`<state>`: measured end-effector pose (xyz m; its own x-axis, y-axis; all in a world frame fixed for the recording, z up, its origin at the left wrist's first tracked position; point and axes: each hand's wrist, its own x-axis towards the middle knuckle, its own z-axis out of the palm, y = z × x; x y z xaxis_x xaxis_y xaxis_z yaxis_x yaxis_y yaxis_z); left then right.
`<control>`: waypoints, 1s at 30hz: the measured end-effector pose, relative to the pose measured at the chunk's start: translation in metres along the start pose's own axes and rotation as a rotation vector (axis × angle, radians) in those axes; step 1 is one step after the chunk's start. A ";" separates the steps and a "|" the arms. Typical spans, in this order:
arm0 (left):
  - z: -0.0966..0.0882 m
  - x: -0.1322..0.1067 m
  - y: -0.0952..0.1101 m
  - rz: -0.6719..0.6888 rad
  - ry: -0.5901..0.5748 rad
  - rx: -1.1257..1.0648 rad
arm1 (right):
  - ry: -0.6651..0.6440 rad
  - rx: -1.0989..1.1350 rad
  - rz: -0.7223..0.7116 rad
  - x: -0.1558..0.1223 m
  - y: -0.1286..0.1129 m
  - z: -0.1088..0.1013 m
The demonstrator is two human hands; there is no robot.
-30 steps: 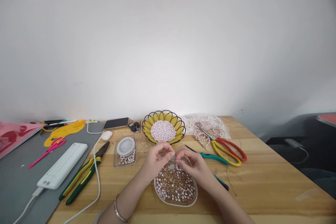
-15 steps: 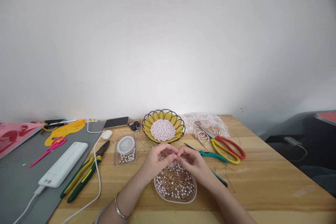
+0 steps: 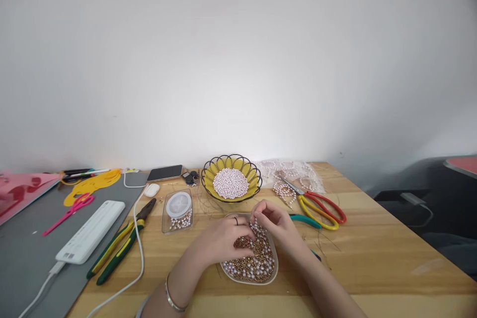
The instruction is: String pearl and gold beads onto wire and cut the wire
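A white-rimmed bowl [image 3: 275,269] full of gold and pearly beads [image 3: 257,264] stands in front of me. Over its left side, my left hand [image 3: 227,239] reaches down with thumb and fingers apart, the fingertips at the beads; a dark ring and a silver bangle are on this arm. My right hand [image 3: 274,221] is closed in a pinch above the bowl's far right edge. What sits between its fingertips is too small to make out. Teal-handled pliers [image 3: 307,220] lie partly hidden behind that hand.
Beyond the bowl is a yellow basket [image 3: 257,190] of pale beads. Red-and-yellow scissors [image 3: 322,210] and bead strands [image 3: 285,193] lie right. To the left are a clear box [image 3: 179,211], green-yellow pliers [image 3: 121,246], a white power bank [image 3: 90,232], a cable and a phone [image 3: 165,173].
My left hand has parted from the right one and come down to the beads, its fingers spreading. The right hand stays pinched above the bowl, shifted slightly.
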<state>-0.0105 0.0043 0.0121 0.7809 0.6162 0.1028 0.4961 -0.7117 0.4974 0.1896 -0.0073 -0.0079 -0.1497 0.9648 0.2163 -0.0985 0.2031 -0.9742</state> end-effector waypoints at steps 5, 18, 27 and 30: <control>0.012 0.003 0.001 0.057 0.007 0.015 | 0.001 0.035 0.020 0.001 0.000 0.000; 0.009 0.003 0.003 0.040 0.064 0.015 | 0.042 0.102 0.070 0.002 0.001 -0.003; 0.002 0.004 -0.001 0.083 0.153 0.007 | 0.002 0.122 0.033 0.000 0.000 -0.004; -0.002 0.004 -0.001 0.032 0.261 -0.130 | -0.048 0.162 -0.001 -0.001 0.001 -0.004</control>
<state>-0.0085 0.0084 0.0135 0.6628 0.6719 0.3305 0.4067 -0.6936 0.5945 0.1937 -0.0074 -0.0093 -0.1959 0.9547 0.2241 -0.2554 0.1709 -0.9516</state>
